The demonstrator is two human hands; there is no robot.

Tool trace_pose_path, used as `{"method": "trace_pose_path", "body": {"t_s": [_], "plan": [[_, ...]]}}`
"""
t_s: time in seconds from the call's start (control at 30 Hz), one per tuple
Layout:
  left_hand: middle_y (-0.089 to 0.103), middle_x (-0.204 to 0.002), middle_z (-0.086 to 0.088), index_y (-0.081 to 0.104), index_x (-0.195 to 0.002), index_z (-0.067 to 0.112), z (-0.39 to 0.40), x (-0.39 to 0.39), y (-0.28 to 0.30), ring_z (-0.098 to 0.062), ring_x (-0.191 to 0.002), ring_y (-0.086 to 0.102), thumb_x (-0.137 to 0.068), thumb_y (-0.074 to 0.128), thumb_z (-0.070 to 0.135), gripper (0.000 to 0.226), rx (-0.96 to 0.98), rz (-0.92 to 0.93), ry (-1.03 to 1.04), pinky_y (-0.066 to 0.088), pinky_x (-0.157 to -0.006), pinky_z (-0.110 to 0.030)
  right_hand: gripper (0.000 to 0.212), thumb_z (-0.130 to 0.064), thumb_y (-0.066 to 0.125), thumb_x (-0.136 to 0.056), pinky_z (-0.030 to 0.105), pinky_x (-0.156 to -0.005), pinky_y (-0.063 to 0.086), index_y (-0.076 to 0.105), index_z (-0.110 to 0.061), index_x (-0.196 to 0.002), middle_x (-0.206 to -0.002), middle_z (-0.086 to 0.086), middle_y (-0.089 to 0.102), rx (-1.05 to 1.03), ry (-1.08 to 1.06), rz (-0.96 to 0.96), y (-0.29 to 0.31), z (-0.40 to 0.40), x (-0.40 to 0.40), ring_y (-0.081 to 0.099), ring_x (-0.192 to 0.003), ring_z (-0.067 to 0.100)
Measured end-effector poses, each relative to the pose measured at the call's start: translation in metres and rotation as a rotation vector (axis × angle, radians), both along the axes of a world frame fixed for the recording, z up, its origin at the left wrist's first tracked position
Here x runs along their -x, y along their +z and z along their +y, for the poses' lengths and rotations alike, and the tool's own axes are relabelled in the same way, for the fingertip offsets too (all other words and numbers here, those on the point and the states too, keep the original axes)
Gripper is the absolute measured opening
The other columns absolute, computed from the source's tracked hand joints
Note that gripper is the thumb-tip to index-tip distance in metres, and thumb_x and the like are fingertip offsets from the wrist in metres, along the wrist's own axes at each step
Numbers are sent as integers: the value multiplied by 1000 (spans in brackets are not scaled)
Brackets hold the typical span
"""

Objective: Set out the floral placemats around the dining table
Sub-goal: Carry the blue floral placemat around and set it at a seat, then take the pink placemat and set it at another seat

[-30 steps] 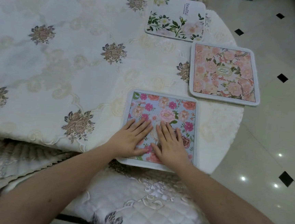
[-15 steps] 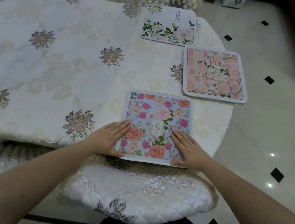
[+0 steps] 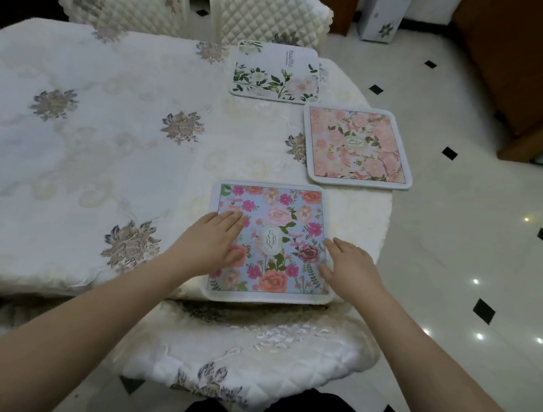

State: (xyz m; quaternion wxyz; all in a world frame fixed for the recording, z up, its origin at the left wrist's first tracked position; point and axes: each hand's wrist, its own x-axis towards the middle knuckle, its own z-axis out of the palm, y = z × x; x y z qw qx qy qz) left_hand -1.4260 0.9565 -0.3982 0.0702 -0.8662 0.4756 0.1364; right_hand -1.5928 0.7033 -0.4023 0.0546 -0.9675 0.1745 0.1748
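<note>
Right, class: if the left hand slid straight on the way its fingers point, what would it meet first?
The left hand points up and right across the blue floral placemat. Its first encounter would be that mat's oval centre label; further on, probably the pink floral placemat.

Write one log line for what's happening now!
step: smoothing blue placemat | left hand: flat on it | right hand: flat on it

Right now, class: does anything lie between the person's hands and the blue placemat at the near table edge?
Nothing visible does. The left hand and right hand rest directly on the blue placemat.
</note>
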Motion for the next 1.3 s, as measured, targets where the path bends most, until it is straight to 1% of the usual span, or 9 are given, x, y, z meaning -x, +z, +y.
{"method": "trace_pose_path", "body": {"t_s": [0.3, 0.5, 0.6, 0.7, 0.77, 0.9, 0.97, 1.1, 1.3], "plan": [[8, -166, -6, 7, -158, 13, -81, 33, 47, -22, -153, 6, -104, 18, 51, 67, 166, -25, 48, 5, -122, -39, 59, -40, 37, -102, 39, -118, 17, 21, -18, -155, -162, 7, 22, 24, -127, -210, 36, -2, 24, 23, -147, 24], [4, -166, -6, 7, -158, 14, -139, 54, 55, -21, -153, 1, -102, 15, 55, 69, 140, -4, 9, 1, -123, -42, 60, -42, 32, -98, 44, -114, 28, 34, -15, -151, -156, 12, 35, 44, -225, -239, 43, -44, 49, 36, -141, 31], [7, -166, -6, 10, -158, 16, -168, 69, 51, -22, -153, 3, -91, -3, 62, 83, 134, -20, -13, 2, -123, -42, 64, -44, 25, -93, 47, -110, 35, 41, -12, -147, -150, 14, 43, 49, -266, -259, 42, -73, 67, 43, -136, 32], [6, -166, -4, 10, -158, 19, -204, 87, 48, -21, -153, 3, -78, -15, 64, 96, 104, -17, -47, 1, -123, -43, 63, -42, 27, -94, 46, -112, 31, 40, -13, -148, -152, 12, 42, 37, -319, -274, 41, -105, 87, 40, -138, 31], [4, -166, -3, 7, -158, 20, -230, 101, 49, -21, -153, 1, -76, -16, 65, 96, 86, -32, -65, 0, -122, -44, 62, -43, 28, -94, 45, -113, 29, 39, -14, -149, -154, 10, 39, 31, -330, -266, 40, -127, 102, 38, -140, 30], [-1, -167, -1, 3, -158, 22, -281, 126, 49, -20, -153, -3, -77, -18, 63, 94, 59, -38, -67, -2, -122, -42, 68, -46, 19, -91, 47, -109, 35, 43, -14, -146, -150, 10, 45, 19, -359, -277, 39, -175, 128, 44, -136, 30], [-2, -167, -1, 2, -158, 22, -302, 136, 50, -20, -153, -4, -82, -15, 63, 88, 41, -44, -38, -1, -122, -42, 69, -46, 17, -91, 46, -111, 33, 40, -15, -148, -151, 10, 43, 7, -354, -275, 39, -196, 139, 41, -138, 30], [1, -167, -2, 3, -158, 23, -335, 153, 55, -21, -153, 0, -101, 12, 56, 67, 12, -36, 137, 4, -122, -48, 68, -45, 19, -91, 45, -113, 30, 40, -14, -148, -151, 9, 43, 11, -359, -281, 39, -231, 154, 39, -140, 29], [3, -167, -2, 5, -158, 24, -371, 155, 54, -20, -153, 0, -101, 16, 55, 66, 38, -40, 161, 6, -122, -47, 66, -44, 19, -92, 45, -116, 24, 41, -15, -147, -153, 8, 41, 36, -363, -295, 40, -273, 158, 34, -143, 28]]}}
